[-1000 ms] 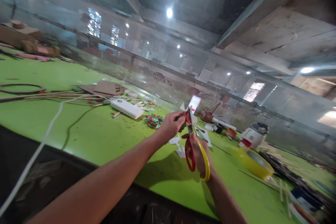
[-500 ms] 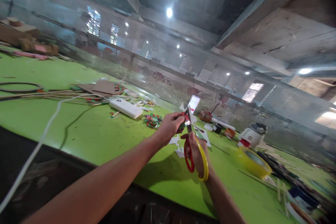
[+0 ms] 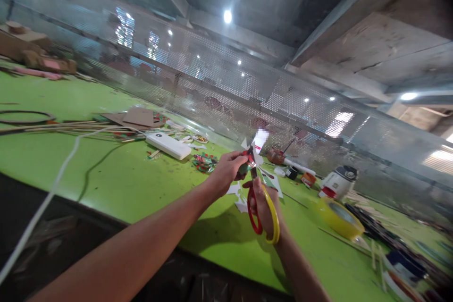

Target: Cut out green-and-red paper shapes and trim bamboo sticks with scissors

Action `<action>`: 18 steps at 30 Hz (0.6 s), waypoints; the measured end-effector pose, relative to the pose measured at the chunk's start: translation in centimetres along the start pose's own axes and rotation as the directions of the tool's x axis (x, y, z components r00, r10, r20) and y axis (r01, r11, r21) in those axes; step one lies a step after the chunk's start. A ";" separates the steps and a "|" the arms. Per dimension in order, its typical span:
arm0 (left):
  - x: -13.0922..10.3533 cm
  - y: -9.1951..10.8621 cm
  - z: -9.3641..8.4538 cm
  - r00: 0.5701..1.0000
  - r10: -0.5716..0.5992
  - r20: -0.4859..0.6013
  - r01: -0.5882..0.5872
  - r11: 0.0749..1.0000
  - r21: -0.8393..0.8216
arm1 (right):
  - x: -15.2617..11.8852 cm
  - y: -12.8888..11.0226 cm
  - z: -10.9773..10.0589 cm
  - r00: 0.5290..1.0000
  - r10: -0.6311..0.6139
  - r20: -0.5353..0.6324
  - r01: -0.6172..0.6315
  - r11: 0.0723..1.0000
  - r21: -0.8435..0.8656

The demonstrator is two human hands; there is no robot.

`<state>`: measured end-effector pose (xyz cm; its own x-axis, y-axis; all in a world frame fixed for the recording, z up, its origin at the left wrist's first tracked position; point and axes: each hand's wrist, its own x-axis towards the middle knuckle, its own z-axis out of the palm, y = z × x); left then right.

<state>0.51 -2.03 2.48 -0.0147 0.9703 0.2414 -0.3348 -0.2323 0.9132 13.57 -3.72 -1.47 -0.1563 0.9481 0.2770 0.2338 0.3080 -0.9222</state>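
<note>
Fingers, my left hand [image 3: 226, 170]: pinching red-green cutout [image 3: 244, 168]. Right hand [image 3: 264, 204]: gripping scissors [image 3: 275, 217], long axis pointing away from me, blades at the cutout's right side.

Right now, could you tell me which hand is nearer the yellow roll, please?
Right. The right hand is left of the roll; the left hand is farther left.

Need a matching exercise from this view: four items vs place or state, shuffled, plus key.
1. Scissors
2. Tape roll
3. White device
4. Left hand

A. On the table, left of both hands
B. Holding a red-and-green piece
C. In the right hand
D. Yellow, on the table's right side

Pairs: 1-C, 2-D, 3-A, 4-B
</note>
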 end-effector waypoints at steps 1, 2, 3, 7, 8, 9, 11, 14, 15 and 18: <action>0.0 0.0 0.0 1.000 0.001 -0.006 -0.001 1.000 0.002 | 0.0 0.0 0.0 1.000 0.000 -0.001 0.000 1.000 -0.007; -0.1 0.1 0.0 1.000 0.004 -0.014 -0.004 1.000 0.005 | 0.0 0.1 0.0 1.000 -0.003 -0.005 0.003 1.000 -0.020; 0.0 0.1 0.0 1.000 0.004 -0.022 -0.004 1.000 0.009 | 0.0 0.1 0.0 1.000 -0.009 -0.008 0.009 0.999 -0.036; 0.3 0.0 -0.1 0.999 -0.008 -0.033 0.008 1.000 0.024 | 0.2 0.4 -0.1 0.999 -0.050 -0.007 0.049 0.994 -0.093; 0.3 0.0 -0.1 0.999 -0.009 -0.031 0.010 1.000 0.028 | 0.2 0.5 -0.2 0.998 -0.067 0.000 0.067 0.992 -0.108; 0.4 0.0 -0.1 1.000 -0.010 -0.023 0.010 0.999 0.033 | 0.3 0.5 -0.3 0.996 -0.083 0.013 0.084 0.989 -0.125; 0.5 -0.1 -0.2 1.000 -0.007 -0.003 0.007 0.999 0.042 | 0.5 0.7 -0.4 0.993 -0.107 0.047 0.113 0.982 -0.149; 0.7 -0.3 -0.3 1.000 0.004 0.028 -0.005 0.999 0.043 | 0.7 0.9 -0.7 0.990 -0.108 0.087 0.118 0.987 -0.112; 0.8 -0.4 -0.4 0.999 0.009 0.036 -0.011 0.999 0.047 | 0.8 1.0 -0.7 0.990 -0.108 0.095 0.116 0.990 -0.084; 1.1 -0.4 -0.8 0.999 0.011 0.050 -0.015 0.997 0.082 | 0.8 1.3 -0.9 0.992 -0.093 0.086 0.093 0.996 0.005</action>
<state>-0.12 -0.80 2.15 0.0289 0.9631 0.2676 -0.2562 -0.2516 0.9333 14.56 -2.53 -2.18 -0.2597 0.9048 0.3374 0.2133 0.3945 -0.8938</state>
